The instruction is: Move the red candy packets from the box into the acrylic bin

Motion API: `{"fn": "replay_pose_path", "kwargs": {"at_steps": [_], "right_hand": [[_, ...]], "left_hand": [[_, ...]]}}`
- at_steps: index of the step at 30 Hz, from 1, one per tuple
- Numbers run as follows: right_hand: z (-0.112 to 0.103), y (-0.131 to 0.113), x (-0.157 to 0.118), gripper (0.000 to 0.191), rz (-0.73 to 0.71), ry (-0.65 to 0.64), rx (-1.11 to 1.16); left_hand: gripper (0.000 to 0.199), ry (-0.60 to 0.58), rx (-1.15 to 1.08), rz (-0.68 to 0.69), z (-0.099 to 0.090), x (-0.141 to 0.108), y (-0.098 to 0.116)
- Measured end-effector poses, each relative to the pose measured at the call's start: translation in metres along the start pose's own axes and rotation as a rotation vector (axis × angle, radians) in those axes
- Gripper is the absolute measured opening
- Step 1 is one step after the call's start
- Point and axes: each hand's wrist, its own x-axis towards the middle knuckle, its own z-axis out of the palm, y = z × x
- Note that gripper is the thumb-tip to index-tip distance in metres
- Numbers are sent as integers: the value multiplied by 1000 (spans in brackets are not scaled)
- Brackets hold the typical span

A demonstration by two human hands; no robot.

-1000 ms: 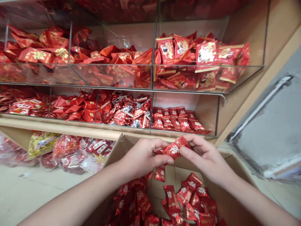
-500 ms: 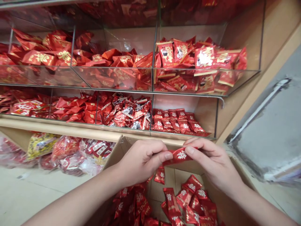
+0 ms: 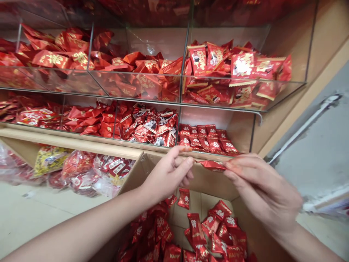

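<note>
My right hand (image 3: 265, 189) pinches one end of a red wrapped candy (image 3: 212, 165) above the cardboard box. The candy is now seen nearly edge-on, with its other end pointing at my left hand (image 3: 171, 171). Those left fingers are partly spread and hold nothing; the thumb tip lies close to the candy's free end, and whether they touch I cannot tell. Below both hands, loose red candies (image 3: 196, 228) with white and gold print lie in the open cardboard box (image 3: 218, 182).
Ahead stands a shelf unit with clear bins; the lower right bin has neat rows of red candies (image 3: 203, 140). Red packets (image 3: 244, 67) fill the bin above. Bagged sweets (image 3: 79, 163) lie under the shelf at left. A grey wall (image 3: 319, 134) borders the right side.
My left fingers have come off the candy and spread. My right hand has turned it edge-on and shifted slightly right. The view has tilted a little.
</note>
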Motion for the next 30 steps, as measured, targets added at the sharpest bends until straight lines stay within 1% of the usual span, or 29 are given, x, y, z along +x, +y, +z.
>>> {"fn": "replay_pose_path", "kwargs": {"at_steps": [1, 2, 3, 5, 7, 8, 9, 10, 12, 13, 14, 15, 16, 17, 19, 22, 24, 27, 30], "right_hand": [[-1, 0, 0, 36, -90, -29, -87], [-1, 0, -1, 37, -162, -67, -151], [-1, 0, -2, 37, -215, -110, -196], [1, -1, -4, 34, -282, -169, -233], [4, -2, -6, 30, -290, -221, -211], [5, -3, -7, 27, -263, -229, -183], [7, -4, -7, 24, -205, -201, -159], [8, -5, -8, 24, -115, -151, -136], [12, -5, -8, 27, 167, -39, -61], [15, -5, -8, 29, 336, -16, 5], [17, -5, -7, 28, 498, -34, 97], [19, -5, -7, 25, 632, -90, 206], [21, -5, -6, 22, 729, -159, 312], [23, -5, -6, 20, 786, -211, 397], [25, -6, -5, 19, 815, -254, 492], [26, -8, -4, 17, 822, -179, 550], [27, -9, -5, 16, 839, -152, 589], [30, -11, -5, 13, 849, -206, 644], [34, -12, -8, 17, 819, -256, 688]], "left_hand": [[40, -27, -145, -97, 2, 0, 0], [45, -62, -264, -155, 5, 0, 1], [47, -85, -343, -173, 7, 0, 3], [42, -71, -383, -140, 9, 0, 5], [29, -13, -332, -80, 9, 1, 5], [24, 10, -300, -50, 8, 2, 4], [20, 24, -273, -25, 7, 2, 2], [17, 25, -253, -2, 6, 3, 0], [14, 5, -217, 46, 3, 3, -3], [14, -12, -199, 67, 3, 3, -5], [16, -34, -179, 85, 3, 2, -6], [20, -59, -157, 101, 3, 1, -6], [26, -80, -136, 111, 4, 0, -7], [32, -94, -125, 112, 5, -1, -6], [42, -89, -174, 91, 8, -3, -5], [45, -51, -353, 31, 12, -3, -3], [45, -30, -410, 0, 13, -3, -2], [45, 37, -364, -18, 12, -1, -1], [45, 61, -322, -26, 11, -1, 0]]}}
